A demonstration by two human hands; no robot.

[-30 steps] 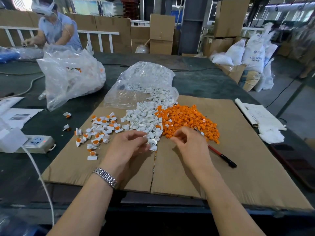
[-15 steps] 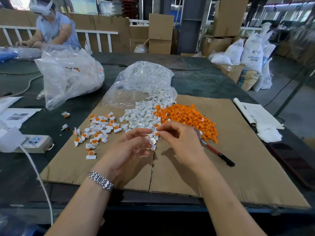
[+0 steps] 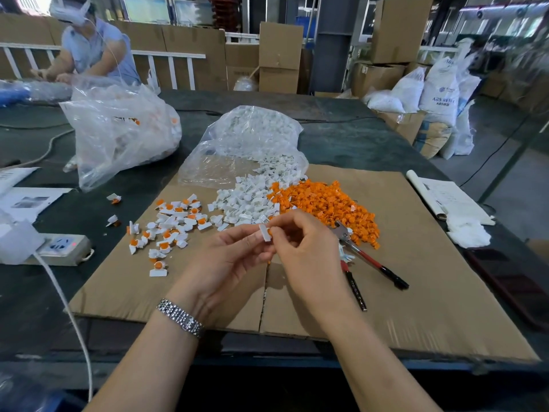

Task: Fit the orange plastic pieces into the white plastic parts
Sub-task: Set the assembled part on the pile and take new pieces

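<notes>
Here both hands (image 3: 237,257) pinch one white part (image 3: 264,232) above cardboard (image 3: 416,278) on a dark warehouse table (image 3: 341,138).

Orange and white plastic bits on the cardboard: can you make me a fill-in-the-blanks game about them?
1. The loose pile of orange plastic pieces lies on the brown ____ sheet.
2. The left hand and right hand together hold one small ____ plastic part.
3. The red-and-black-handled pliers lie on the person's ____ side.

Answers: cardboard; white; right
</notes>
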